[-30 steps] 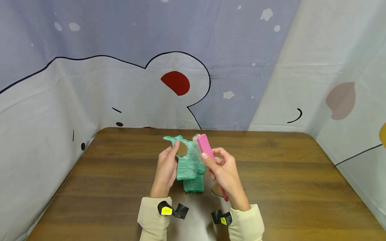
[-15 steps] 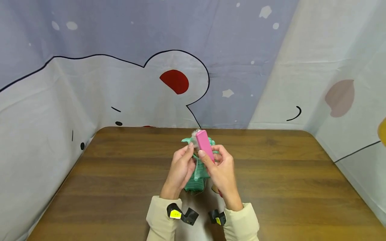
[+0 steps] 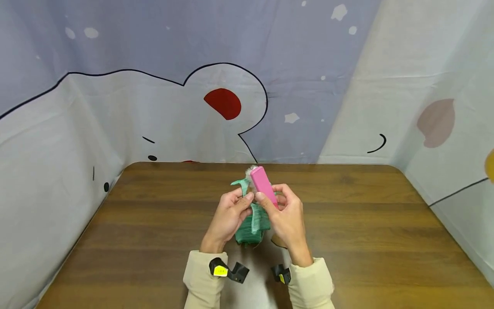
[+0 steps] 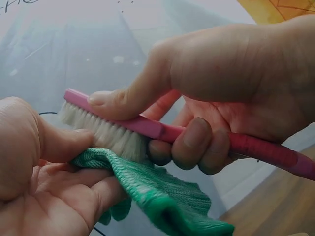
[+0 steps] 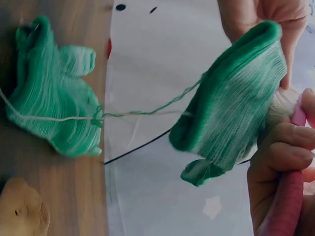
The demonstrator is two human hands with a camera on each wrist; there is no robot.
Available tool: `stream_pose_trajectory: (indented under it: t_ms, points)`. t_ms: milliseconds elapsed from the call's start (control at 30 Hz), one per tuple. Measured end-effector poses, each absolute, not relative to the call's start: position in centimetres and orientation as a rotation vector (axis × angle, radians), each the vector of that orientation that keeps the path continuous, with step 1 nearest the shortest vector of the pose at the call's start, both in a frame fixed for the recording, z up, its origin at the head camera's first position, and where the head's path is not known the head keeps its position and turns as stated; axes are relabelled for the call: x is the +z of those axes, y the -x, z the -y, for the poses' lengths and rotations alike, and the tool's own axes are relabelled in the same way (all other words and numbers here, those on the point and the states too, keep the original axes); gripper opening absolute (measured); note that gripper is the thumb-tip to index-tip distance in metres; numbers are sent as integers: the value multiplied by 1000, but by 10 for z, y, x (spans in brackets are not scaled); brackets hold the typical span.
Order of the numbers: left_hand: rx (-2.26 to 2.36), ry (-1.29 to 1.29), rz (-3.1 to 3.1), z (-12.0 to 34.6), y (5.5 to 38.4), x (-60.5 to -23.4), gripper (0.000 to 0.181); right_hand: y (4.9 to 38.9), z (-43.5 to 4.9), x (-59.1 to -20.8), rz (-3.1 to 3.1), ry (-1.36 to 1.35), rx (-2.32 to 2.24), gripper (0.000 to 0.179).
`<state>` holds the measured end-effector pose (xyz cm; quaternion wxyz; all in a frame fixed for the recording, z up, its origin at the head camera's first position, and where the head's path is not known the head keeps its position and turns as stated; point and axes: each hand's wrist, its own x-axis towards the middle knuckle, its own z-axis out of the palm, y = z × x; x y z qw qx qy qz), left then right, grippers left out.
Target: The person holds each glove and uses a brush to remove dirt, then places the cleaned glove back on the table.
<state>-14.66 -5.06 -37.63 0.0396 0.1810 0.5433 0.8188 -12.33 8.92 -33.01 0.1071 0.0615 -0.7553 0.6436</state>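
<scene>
A printed cloth backdrop [image 3: 308, 56] fills the upper half of the head view and runs down both sides, softly creased, pale lavender-grey across the upper left and centre and off-white elsewhere. A black outline [image 3: 125, 69] rises from the left edge and rounds into a lobe near the centre, enclosing a red patch [image 3: 224, 104]. White flecks [image 3: 339, 12] dot the lavender; a dusky pink shape [image 3: 438, 123] sits at right, with a yellow shape [image 3: 490, 166] cut off by the right edge. Below spreads a brown wood-grain table [image 3: 370, 223] with rounded far corners, a whitish glare [image 3: 252, 296] lying at bottom centre.
</scene>
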Motion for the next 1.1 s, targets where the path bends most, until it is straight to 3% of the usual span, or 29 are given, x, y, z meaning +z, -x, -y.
stream_pose_trajectory:
  t_ms: [467,700,833,1100]
  points:
    - [2564,-545,-1583,55,147,-376,30,147,-98,-358,2149,-155,1799,31]
    - [2578,-754,-1434,54,145,-371,21,156,-131,-365,2132,134,1564,42]
    - [2645,-698,-1476,60,144,-370,14,157,-149,-359,2001,241,1769,36]
    - [2624,-521,-1523,58,146,-375,14,140,-126,-345,1900,-121,2131,24]
